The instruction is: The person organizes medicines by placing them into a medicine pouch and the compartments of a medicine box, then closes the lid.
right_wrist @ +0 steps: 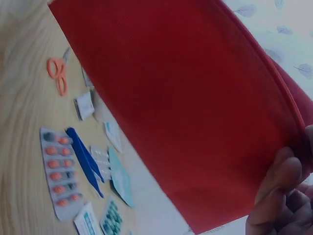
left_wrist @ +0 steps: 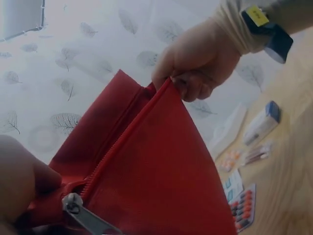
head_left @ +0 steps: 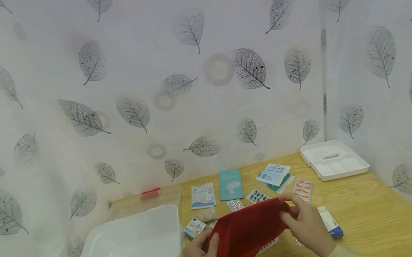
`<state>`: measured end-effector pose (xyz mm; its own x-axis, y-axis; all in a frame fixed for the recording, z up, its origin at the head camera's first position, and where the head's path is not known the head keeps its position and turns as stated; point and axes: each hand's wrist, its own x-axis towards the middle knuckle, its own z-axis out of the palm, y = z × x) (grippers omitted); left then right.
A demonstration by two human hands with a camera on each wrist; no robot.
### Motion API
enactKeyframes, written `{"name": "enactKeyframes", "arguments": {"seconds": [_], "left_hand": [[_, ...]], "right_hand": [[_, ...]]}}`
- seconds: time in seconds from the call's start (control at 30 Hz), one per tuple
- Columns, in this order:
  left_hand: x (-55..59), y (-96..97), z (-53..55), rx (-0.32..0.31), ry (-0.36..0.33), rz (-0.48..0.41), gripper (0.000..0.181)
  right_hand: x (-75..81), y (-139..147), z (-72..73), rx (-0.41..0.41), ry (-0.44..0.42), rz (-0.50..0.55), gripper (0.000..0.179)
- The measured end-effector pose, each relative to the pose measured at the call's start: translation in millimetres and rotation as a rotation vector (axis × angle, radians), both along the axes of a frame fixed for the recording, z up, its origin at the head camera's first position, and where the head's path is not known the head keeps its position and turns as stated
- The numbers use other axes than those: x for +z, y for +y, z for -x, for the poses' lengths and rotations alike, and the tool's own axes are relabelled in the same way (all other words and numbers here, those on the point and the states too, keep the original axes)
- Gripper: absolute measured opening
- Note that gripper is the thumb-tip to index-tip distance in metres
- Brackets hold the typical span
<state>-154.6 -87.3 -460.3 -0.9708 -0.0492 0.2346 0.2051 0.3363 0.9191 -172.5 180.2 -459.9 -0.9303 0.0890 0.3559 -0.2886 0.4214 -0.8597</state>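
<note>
A red zip pouch [head_left: 249,237] is held up above the table between both hands. My left hand [head_left: 202,256] pinches its left end, close to the metal zip pull [left_wrist: 80,213]. At the opposite end, my right hand [head_left: 308,226] grips the upper corner with thumb and fingers. In the left wrist view the zip is undone and the mouth gapes. What lies inside the pouch cannot be seen. Below it, in the right wrist view, are a blister pack of red and grey capsules [right_wrist: 61,176], blue tweezers [right_wrist: 85,159] and orange-handled scissors [right_wrist: 58,73].
A clear plastic box [head_left: 128,250] stands at the left, its lid [head_left: 169,193] behind it bearing a small red item [head_left: 149,194]. Packets, including a teal one [head_left: 230,186], lie along the back. A white compartment tray [head_left: 334,159] sits at back right, a medicine box [head_left: 330,222] nearer.
</note>
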Motion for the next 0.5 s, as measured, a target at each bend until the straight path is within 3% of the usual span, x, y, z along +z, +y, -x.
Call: {"name": "enactKeyframes", "arguments": {"seconds": [0.13, 0.3, 0.4, 0.5], "left_hand": [[4.6, -2.3, 0.0, -0.055, -0.095, -0.031, 0.018], [6.6, -3.3, -0.9, -0.068, -0.122, -0.057, 0.018], [5.9, -4.6, -1.1, -0.060, -0.127, -0.070, 0.019], [4.8, -6.7, -0.6, -0.068, -0.159, -0.099, 0.021]], "right_hand": [[3.9, 4.8, -1.1, -0.038, 0.094, -0.121, 0.011], [7.9, 8.8, -1.4, -0.032, 0.222, -0.249, 0.010], [8.5, 11.3, -1.7, 0.017, 0.288, -0.286, 0.016], [9.0, 15.0, -1.8, 0.179, 0.329, -0.268, 0.021]]}}
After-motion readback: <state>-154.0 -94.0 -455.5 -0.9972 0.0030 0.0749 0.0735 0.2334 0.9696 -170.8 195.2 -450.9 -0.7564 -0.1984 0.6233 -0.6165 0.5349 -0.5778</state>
